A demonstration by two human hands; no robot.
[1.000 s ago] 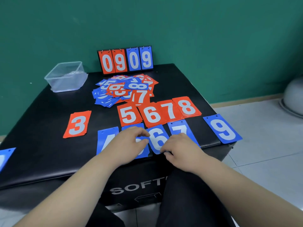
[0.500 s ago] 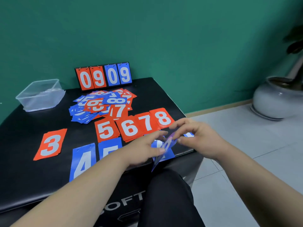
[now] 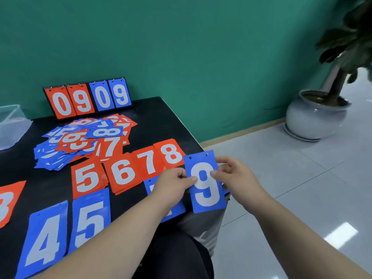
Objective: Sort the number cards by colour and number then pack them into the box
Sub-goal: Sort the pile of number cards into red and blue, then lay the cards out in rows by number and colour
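A blue 9 card (image 3: 205, 184) is held upright over the table's front right corner. My left hand (image 3: 173, 186) pinches its left edge and my right hand (image 3: 237, 178) pinches its right edge. Red cards 5 (image 3: 87, 178), 6 (image 3: 122, 174), 7 (image 3: 149, 160) and 8 (image 3: 171, 154) lie in a row. Blue 4 (image 3: 44, 238) and blue 5 (image 3: 90, 218) lie nearer me, and another blue card (image 3: 171, 212) is mostly hidden under my left hand. A red 3 (image 3: 8, 202) lies at the left edge. A mixed pile of cards (image 3: 80, 139) sits behind the rows.
A clear plastic box (image 3: 12, 125) stands at the far left of the black table (image 3: 161, 121). A scoreboard stand (image 3: 88, 98) reading 0909 leans at the back against the green wall. A potted plant (image 3: 316, 115) stands on the tiled floor to the right.
Both hands left the blue 6 and 7 cards, reached right and lifted the blue 9 card; it now faces me. The view turned right.
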